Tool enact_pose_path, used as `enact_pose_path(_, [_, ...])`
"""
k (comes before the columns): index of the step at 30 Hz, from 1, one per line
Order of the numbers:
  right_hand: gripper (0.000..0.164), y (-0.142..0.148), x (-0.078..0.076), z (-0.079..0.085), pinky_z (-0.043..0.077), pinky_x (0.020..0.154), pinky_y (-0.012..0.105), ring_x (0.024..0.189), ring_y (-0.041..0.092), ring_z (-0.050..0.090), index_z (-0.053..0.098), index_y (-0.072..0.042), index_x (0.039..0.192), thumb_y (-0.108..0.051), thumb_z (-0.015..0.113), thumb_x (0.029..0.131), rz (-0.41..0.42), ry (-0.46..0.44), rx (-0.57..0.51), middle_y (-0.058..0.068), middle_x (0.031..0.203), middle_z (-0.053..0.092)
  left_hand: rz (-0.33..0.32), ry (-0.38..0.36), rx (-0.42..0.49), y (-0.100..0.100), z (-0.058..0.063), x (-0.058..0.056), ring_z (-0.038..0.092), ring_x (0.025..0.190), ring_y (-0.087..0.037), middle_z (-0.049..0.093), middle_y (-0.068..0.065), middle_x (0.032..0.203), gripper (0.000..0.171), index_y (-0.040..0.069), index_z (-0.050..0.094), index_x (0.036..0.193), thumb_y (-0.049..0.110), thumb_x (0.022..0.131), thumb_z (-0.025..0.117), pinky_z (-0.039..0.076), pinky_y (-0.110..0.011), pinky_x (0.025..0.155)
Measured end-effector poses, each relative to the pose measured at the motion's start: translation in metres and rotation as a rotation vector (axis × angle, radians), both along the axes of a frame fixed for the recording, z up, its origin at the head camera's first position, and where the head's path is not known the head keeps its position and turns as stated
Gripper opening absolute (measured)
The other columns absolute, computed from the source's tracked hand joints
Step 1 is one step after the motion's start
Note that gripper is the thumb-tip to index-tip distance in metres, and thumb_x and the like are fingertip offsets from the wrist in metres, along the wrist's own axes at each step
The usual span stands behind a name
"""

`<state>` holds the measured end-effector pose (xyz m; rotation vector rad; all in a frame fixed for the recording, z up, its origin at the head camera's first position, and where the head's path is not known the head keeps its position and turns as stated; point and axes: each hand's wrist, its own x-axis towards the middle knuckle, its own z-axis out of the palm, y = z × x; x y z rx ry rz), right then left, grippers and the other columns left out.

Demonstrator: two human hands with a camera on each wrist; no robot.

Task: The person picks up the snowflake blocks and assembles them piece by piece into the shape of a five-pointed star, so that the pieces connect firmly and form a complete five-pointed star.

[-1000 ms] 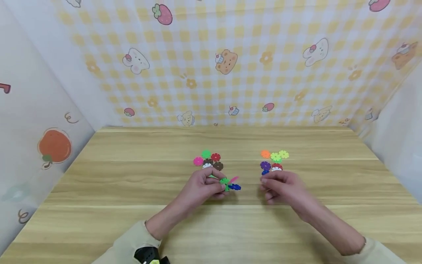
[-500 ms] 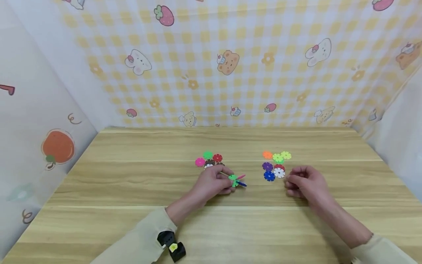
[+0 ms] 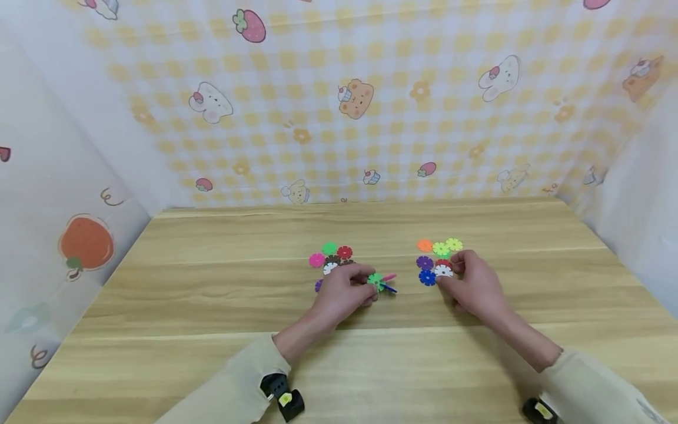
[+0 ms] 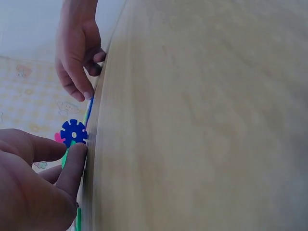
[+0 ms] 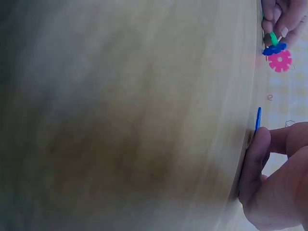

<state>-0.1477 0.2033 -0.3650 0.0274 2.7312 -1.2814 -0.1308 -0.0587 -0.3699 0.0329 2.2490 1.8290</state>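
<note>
My left hand [image 3: 339, 293] pinches a green notched flower disc [image 3: 376, 281] between thumb and fingers. A pink disc [image 3: 389, 277] and a blue disc [image 4: 73, 133] are joined to it and stick out rightward in the head view. My right hand [image 3: 475, 284] is low over the right-hand group of discs. Its thumb and forefinger stand apart at the edge of a white disc [image 3: 442, 270], which partly covers a red disc [image 3: 442, 262]. Just left of the thumb lies another blue disc [image 3: 426, 278]. Some fingertips of the right hand are hidden.
Orange [image 3: 425, 245], yellow [image 3: 454, 244] and purple discs [image 3: 424, 262] lie in the right group. The left group has green [image 3: 329, 248], pink [image 3: 316, 259], red [image 3: 344, 252] and white discs [image 3: 330, 268], partly behind my left hand. A patterned cloth [image 3: 318, 118] backs the wooden table [image 3: 371, 365].
My right hand drew back to the right of its group, then returned leftward to the white disc. The left hand carried the joined discs slightly right, turning them. The head view shifted a little.
</note>
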Motion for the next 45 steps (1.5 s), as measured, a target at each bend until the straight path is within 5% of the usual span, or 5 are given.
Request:
enact_pose_path(15, [0.033,0.007,0.001,-0.002,0.061,0.057,0.032,0.068,0.015,0.063,0.055,0.001,0.124,-0.013,0.068,0.096,-0.007,-0.033,-0.058,0.013,0.097,0.059,0.004,0.012,-0.066,-0.012,0.007,0.004,0.074,0.095,-0.019,0.066,-0.016,0.132,0.072,0.001,0.045,0.152,0.006,0.087,0.075,0.062,-0.031,0.081])
enact_pose_path(18, [0.032,0.009,0.000,0.000,0.062,0.060,0.033,0.069,0.015,0.063,0.054,0.002,0.124,-0.011,0.066,0.097,0.004,-0.050,-0.115,0.012,0.093,0.059,-0.004,0.139,-0.243,-0.024,0.016,0.003,0.071,0.087,-0.018,0.070,-0.015,0.121,0.054,0.000,0.058,0.138,0.006,0.087,0.073,0.061,-0.029,0.072])
enact_pose_path(23, [0.029,0.012,0.001,0.003,0.063,0.062,0.034,0.070,0.014,0.061,0.052,0.005,0.123,-0.010,0.062,0.100,0.019,-0.089,-0.189,0.011,0.088,0.059,-0.011,0.394,-0.806,-0.050,0.032,0.002,0.051,0.063,-0.016,0.062,-0.007,0.079,0.011,0.003,0.067,0.088,0.011,0.084,0.074,0.042,-0.027,0.051])
enact_pose_path(26, [0.027,0.012,0.000,0.003,0.063,0.063,0.034,0.072,0.014,0.061,0.051,0.005,0.121,-0.012,0.060,0.101,0.017,-0.111,-0.201,0.010,0.088,0.060,-0.026,0.379,-0.954,-0.060,0.032,0.003,0.044,0.061,-0.017,0.049,-0.003,0.068,0.032,0.011,0.054,0.067,0.021,0.083,0.080,0.035,-0.026,0.049])
enact_pose_path(45, [0.024,-0.045,0.018,0.032,0.060,0.070,0.032,0.077,0.019,0.058,0.055,0.001,0.108,-0.019,0.067,0.100,0.129,-0.178,-0.444,0.008,0.091,0.058,-0.026,0.277,-0.903,-0.063,0.020,0.001,0.049,0.068,-0.019,0.054,-0.003,0.075,0.018,0.012,0.060,0.076,0.010,0.078,0.078,0.039,-0.027,0.053])
